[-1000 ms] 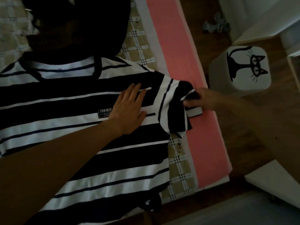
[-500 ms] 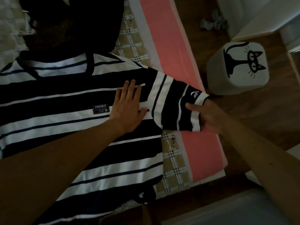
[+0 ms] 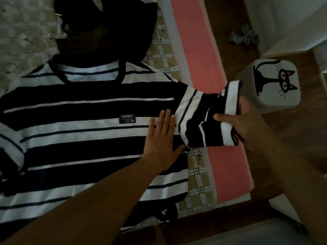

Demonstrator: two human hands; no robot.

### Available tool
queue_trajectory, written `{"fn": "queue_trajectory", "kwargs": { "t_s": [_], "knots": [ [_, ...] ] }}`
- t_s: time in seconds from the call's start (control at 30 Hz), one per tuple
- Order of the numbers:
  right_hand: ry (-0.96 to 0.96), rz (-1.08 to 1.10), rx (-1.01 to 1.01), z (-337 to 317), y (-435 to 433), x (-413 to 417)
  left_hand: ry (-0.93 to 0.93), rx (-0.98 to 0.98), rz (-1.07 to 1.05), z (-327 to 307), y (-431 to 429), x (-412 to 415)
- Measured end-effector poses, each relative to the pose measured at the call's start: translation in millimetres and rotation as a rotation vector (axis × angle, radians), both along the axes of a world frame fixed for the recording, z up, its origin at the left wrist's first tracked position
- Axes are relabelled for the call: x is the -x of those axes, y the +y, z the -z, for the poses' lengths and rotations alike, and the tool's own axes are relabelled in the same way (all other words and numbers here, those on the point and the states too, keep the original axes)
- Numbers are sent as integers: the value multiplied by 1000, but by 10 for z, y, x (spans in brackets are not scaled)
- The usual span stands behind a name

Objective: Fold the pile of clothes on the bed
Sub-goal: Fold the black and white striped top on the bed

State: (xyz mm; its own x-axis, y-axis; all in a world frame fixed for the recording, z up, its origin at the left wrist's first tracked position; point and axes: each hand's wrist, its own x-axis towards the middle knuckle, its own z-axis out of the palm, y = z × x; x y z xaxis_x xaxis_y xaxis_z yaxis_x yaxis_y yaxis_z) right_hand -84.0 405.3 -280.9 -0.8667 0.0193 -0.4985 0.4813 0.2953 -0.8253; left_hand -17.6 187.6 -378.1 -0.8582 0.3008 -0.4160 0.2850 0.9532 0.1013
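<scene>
With folding seemingly just starting, the left hand (image 3: pixel 162 138) is pressing flat-fingered on the black-and-white striped cotton T-shirt (image 3: pixel 88 131) spread on the beige plaid-sheeted bed (image 3: pixel 196 183), the right hand (image 3: pixel 244 119) at three o'clock is clutching its short sleeve (image 3: pixel 200 121), and a dark heap of unfolded clothes (image 3: pixel 106 27) is waiting at twelve.

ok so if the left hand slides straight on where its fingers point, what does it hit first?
More striped shirt: the left hand lies flat on it, fingers aimed at its shoulder. Beyond that, plaid sheet. The right hand, gripping the sleeve, looks clear of that line.
</scene>
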Motion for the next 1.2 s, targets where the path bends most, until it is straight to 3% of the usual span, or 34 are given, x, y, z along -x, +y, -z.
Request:
{"fn": "queue_trajectory", "kwargs": {
  "t_s": [0.13,0.27,0.43,0.53,0.73,0.8,0.93,1.07,1.13,1.2],
  "knots": [
    [146,-223,-3,-395,-772,138,-56,-99,-59,-83,-67,-326],
    [-51,-528,89,-287,-1475,35,-167,-127,-85,-131,-171,-600],
    [305,-653,-550,532,-1605,-220,-285,-172,-67,-193,-268,-623],
    [271,-811,-804,891,-1444,-406,-237,-219,9,-159,-401,-650],
    [207,-855,-958,964,-1409,-407,-30,-419,281,-89,-1073,-646],
    [181,-778,-962,866,-1531,-384,17,-462,277,-161,-1454,-580],
    [291,-658,-870,619,-2050,-399,205,-487,-114,-291,-2455,-459],
    [350,-706,-689,469,-2862,-462,472,-243,-751,-378,-3488,-446],
    [314,-749,-606,433,-3294,-518,427,-117,-1048,-369,-3872,-497],
    [293,-818,-530,428,-3689,-582,313,-52,-1203,-339,-4171,-575]
  ]
}}
